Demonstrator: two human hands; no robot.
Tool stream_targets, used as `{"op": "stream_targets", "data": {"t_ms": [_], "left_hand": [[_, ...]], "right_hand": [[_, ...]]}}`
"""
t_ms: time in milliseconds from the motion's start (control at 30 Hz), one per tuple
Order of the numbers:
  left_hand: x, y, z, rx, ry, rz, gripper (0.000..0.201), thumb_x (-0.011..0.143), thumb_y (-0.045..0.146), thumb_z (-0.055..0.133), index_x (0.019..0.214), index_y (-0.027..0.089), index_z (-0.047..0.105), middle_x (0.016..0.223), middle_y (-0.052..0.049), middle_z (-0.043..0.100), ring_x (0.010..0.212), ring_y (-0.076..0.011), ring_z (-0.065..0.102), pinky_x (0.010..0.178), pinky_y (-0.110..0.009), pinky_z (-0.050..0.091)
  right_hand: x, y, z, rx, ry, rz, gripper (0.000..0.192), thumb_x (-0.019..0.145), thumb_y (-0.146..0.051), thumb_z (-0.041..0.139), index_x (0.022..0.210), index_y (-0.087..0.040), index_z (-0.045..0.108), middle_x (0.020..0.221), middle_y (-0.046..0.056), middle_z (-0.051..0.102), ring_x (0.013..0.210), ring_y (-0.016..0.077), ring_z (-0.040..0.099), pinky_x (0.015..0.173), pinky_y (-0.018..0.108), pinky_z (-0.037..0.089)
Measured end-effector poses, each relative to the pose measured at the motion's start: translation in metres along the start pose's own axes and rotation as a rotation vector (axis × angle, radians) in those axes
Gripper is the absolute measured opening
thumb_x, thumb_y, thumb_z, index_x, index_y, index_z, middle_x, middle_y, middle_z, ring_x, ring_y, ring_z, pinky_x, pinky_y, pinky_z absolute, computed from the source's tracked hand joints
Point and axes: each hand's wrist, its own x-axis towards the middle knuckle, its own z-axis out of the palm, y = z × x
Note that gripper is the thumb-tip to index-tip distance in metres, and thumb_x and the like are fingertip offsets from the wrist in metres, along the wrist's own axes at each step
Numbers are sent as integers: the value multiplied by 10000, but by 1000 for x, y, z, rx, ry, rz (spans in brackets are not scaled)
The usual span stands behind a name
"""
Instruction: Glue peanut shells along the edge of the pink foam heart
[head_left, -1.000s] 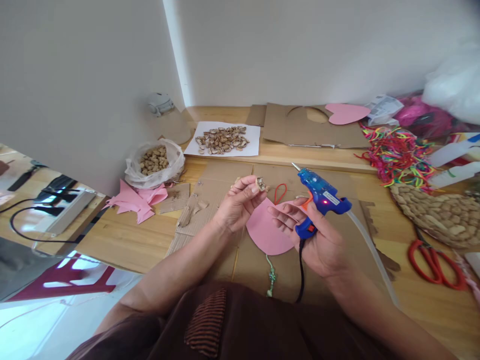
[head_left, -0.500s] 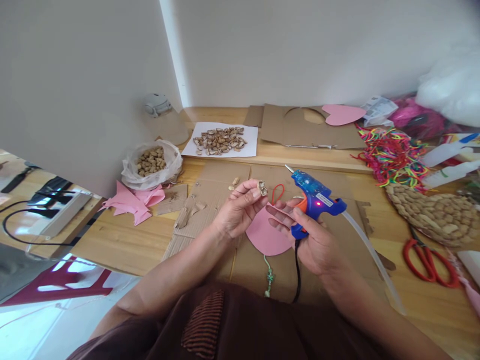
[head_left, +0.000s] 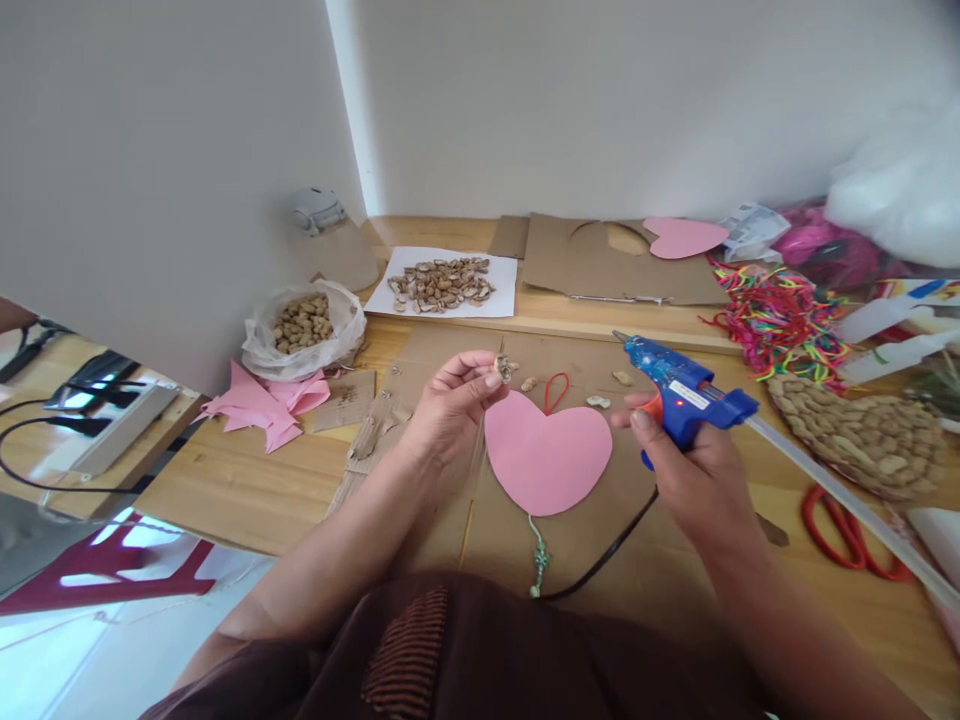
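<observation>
A: Item one, left hand (head_left: 450,405)?
B: Thumb and fingertips pinched on one peanut shell piece (head_left: 503,368), held just above the upper left lobe of the pink paper heart (head_left: 546,455).
A: The heart's condition?
B: Flat on the cardboard sheet (head_left: 420,360), face bare, no shell on it; a few loose shell bits (head_left: 598,402) lay beside its top edge. Covering judged barely begun.
A: Item two, right hand (head_left: 694,475)?
B: Closed round the blue glue gun (head_left: 679,390), nozzle pointing up-left, clear of the pinched shell.
</observation>
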Motion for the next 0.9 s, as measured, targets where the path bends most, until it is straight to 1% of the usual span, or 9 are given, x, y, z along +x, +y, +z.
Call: {"op": "stream_targets", "data": {"t_ms": [100, 200, 267, 367, 467, 533, 633, 767, 900], "left_hand": [[3, 6, -8, 327, 7, 116, 260, 670, 234, 884, 886, 203, 744, 844, 5, 741, 757, -94, 669, 755, -222, 555], [3, 10, -15, 766, 26, 219, 184, 748, 258, 812, 911, 195, 754, 923, -37, 766, 819, -143, 685, 780, -276, 551], [3, 11, -17, 1023, 32, 281, 135, 795, 240, 746, 925, 207, 760, 939, -41, 774, 844, -166, 686, 793, -305, 539], [2, 8, -20, 1286, -10, 387, 151, 820, 178, 682, 936, 232, 761, 945, -35, 779, 911, -195, 680, 844, -337, 511], [3, 2, -21, 1441, -102, 442, 163, 824, 133, 653, 911, 228, 752, 936, -42, 780, 941, -225, 665, 904, -379, 471], [4, -3, -22, 1535, -139, 436, 169, 830, 123, 639, 904, 228, 748, 940, -46, 783, 949, -248, 652, 924, -415, 430], [7, -8, -22, 1636, -140, 404, 179, 838, 124, 625, 906, 238, 745, 962, -47, 786, 963, -270, 638, 937, -449, 368], [11, -10, -19, 1661, -131, 353, 198, 834, 123, 624, 946, 234, 744, 966, -64, 782, 960, -279, 632, 937, -456, 331], [16, -9, -16, 1666, -115, 292, 170, 818, 124, 635, 895, 219, 753, 921, -88, 775, 938, -293, 626, 937, -467, 320]], "right_hand": [[1, 10, -13, -211, 31, -30, 333, 878, -459, 647, 1073, -194, 694, 916, 93, 749, 858, 291, 714, 854, 463, 543], [-3, 18, -17, -345, 35, -34, 402, 861, -493, 642, 1110, -185, 708, 939, 111, 750, 902, 321, 708, 887, 493, 525], [-7, 23, -16, -361, 37, 21, 448, 861, -523, 633, 1148, -188, 711, 981, 121, 754, 938, 332, 706, 904, 499, 521], [-13, 27, -12, -309, 21, 100, 457, 864, -548, 641, 1163, -209, 710, 1047, 123, 753, 977, 340, 703, 914, 506, 517], [-15, 26, -6, -161, 8, 117, 413, 874, -550, 659, 1142, -238, 705, 1064, 113, 744, 1013, 345, 689, 932, 512, 501], [-14, 20, -2, -6, -2, 123, 372, 879, -542, 674, 1110, -252, 704, 974, 96, 741, 976, 336, 687, 895, 495, 515], [-12, 7, 7, 266, -28, 169, 310, 879, -520, 702, 1055, -265, 689, 790, 47, 696, 877, 296, 685, 823, 446, 533], [-7, -1, 25, 612, -84, 328, 301, 898, -539, 679, 1012, -262, 651, 647, -23, 589, 765, 214, 667, 754, 355, 524], [-4, 6, 43, 854, -158, 486, 338, 892, -561, 675, 1033, -255, 642, 712, -16, 617, 767, 182, 672, 638, 274, 496]]}}
